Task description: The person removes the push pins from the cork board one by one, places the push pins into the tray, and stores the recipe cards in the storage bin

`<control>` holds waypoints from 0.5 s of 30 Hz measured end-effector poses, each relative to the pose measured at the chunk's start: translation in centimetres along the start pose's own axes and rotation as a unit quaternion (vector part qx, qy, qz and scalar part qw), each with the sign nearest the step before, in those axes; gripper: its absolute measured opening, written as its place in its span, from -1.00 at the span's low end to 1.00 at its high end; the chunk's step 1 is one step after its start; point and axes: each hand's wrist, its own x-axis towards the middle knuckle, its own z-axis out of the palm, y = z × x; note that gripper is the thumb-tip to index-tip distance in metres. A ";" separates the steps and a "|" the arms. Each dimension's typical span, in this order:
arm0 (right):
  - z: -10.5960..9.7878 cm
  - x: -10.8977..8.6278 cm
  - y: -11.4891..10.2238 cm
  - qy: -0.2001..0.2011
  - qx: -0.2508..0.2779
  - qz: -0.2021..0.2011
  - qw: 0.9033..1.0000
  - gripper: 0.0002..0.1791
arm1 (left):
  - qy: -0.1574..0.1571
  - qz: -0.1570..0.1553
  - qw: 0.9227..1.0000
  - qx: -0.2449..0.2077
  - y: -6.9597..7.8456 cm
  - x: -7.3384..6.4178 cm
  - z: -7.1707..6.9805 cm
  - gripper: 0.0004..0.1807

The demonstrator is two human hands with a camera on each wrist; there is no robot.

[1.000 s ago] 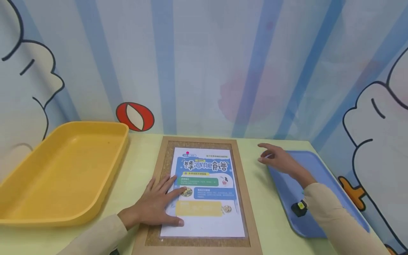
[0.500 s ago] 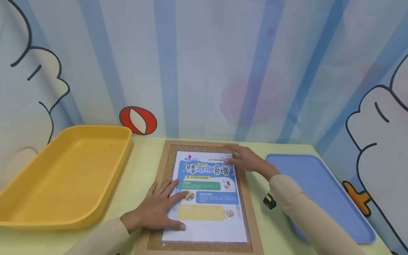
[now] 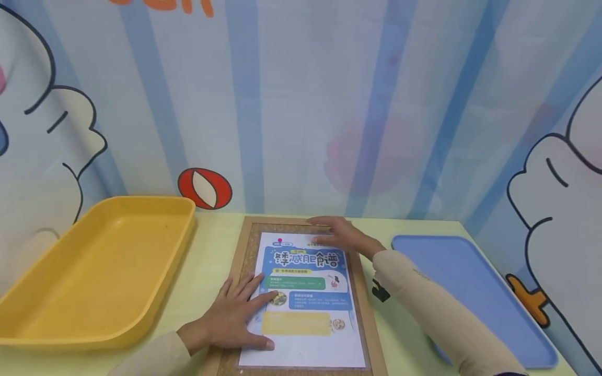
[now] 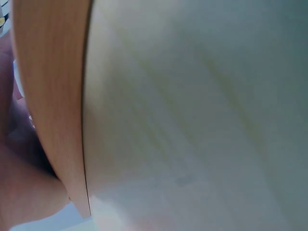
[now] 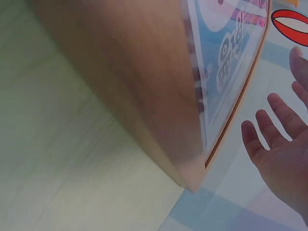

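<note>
A printed sheet (image 3: 303,350) with blue, green and yellow blocks lies on a cork board with a wooden frame (image 3: 368,313). At the sheet's upper left corner sits a small round pink pin (image 3: 279,240). My left hand (image 3: 232,316) rests with spread fingers on the sheet's left edge and the board. In the left wrist view that hand (image 4: 24,187) is partly hidden behind the frame's side. Over the board's upper right corner is my right hand (image 3: 343,234), fingers pointing left. The right wrist view shows this hand (image 5: 284,159) with extended fingers, holding nothing visible.
To the left stands a yellow tray (image 3: 108,277). A blue tray (image 3: 465,297) lies at the right, partly behind my right sleeve (image 3: 437,308). The pale table (image 3: 216,235) meets a striped backdrop (image 3: 301,130) just behind the board.
My right hand has moved left from beside the blue tray to over the board's upper right corner. The left hand has stayed on the sheet. The head view has tilted up slightly.
</note>
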 end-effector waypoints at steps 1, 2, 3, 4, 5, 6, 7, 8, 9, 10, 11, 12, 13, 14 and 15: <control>0.2 0.3 -0.1 -0.004 0.000 -0.003 1.000 -0.37 | -0.001 -0.001 1.000 0.000 0.0 0.0 0.0 0.07; 0.3 0.5 -0.2 -0.009 0.001 -0.003 1.000 -0.38 | -0.002 -0.001 1.000 0.000 0.0 0.0 0.0 0.07; 0.4 0.8 -0.3 -0.012 0.006 -0.003 1.000 -0.38 | -0.003 -0.001 1.000 -0.001 0.0 0.0 0.0 0.07; 0.6 1.0 -0.3 -0.016 0.009 -0.002 1.000 -0.39 | -0.004 -0.001 1.000 -0.002 0.0 -0.1 0.0 0.07; 0.8 1.3 -0.3 -0.019 0.010 -0.004 1.000 -0.39 | -0.005 -0.002 1.000 -0.003 0.0 -0.1 -0.1 0.07; 0.9 1.5 -0.3 -0.021 0.010 -0.004 1.000 -0.39 | -0.006 -0.002 1.000 -0.003 0.1 -0.1 -0.1 0.07; 1.0 1.7 -0.4 -0.024 0.010 -0.005 1.000 -0.40 | -0.007 -0.003 1.000 -0.002 0.1 -0.1 -0.1 0.07; 1.2 2.0 -0.5 -0.026 0.012 -0.002 1.000 -0.40 | -0.007 -0.004 1.000 -0.002 0.1 -0.1 -0.1 0.07; 1.3 2.2 -0.6 -0.028 0.013 0.002 1.000 -0.40 | -0.008 -0.004 1.000 -0.002 0.1 0.0 -0.2 0.07; 1.5 2.4 -0.8 -0.029 0.015 0.009 0.999 -0.40 | -0.008 -0.005 1.000 -0.002 0.1 0.0 -0.2 0.07; 1.6 2.7 -1.0 -0.030 0.018 0.016 0.999 -0.41 | -0.008 -0.006 1.000 -0.001 0.1 0.0 -0.2 0.07; 1.8 2.9 -1.2 -0.030 0.021 0.022 0.999 -0.41 | -0.008 -0.007 1.000 0.000 0.1 0.0 -0.2 0.07; 2.0 3.2 -1.3 -0.030 0.023 0.028 0.999 -0.42 | -0.008 -0.007 1.000 0.000 0.0 0.0 -0.2 0.07; 2.2 3.4 -1.4 -0.029 0.025 0.033 0.999 -0.42 | -0.008 -0.007 1.000 0.000 0.0 0.0 -0.2 0.07; 2.5 3.7 -1.5 -0.029 0.026 0.035 0.999 -0.43 | -0.009 -0.008 1.000 0.000 0.0 0.0 -0.2 0.07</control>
